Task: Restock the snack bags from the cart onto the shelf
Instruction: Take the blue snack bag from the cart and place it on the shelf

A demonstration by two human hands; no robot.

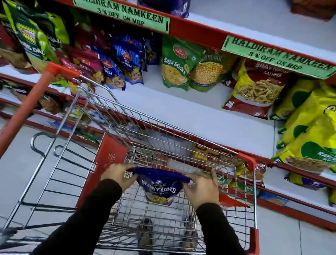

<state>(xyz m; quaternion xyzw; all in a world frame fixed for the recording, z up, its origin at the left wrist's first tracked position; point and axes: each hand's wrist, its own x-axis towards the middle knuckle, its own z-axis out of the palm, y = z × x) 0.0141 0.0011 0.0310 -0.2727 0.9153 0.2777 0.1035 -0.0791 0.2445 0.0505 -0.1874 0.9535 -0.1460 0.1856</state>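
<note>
A dark blue snack bag (159, 187) marked NUMYUMS hangs inside the wire cart (168, 222), low in the middle of the head view. My left hand (118, 173) pinches its top left corner and my right hand (203, 188) pinches its top right corner. The bag is upright and held above the cart's floor. A red scrap of packaging (232, 202) shows by the cart's right wall. Right behind the cart stands the white shelf (187, 112) with a bare stretch in its middle.
Snack bags line the shelf: blue samosa bags (127, 61), a green Soya Sticks bag (176, 66), a red and yellow gathiya bag (257, 89) and yellow bags (323, 130) at right. The red cart handle (13, 122) runs at left. Lower shelves hold more bags.
</note>
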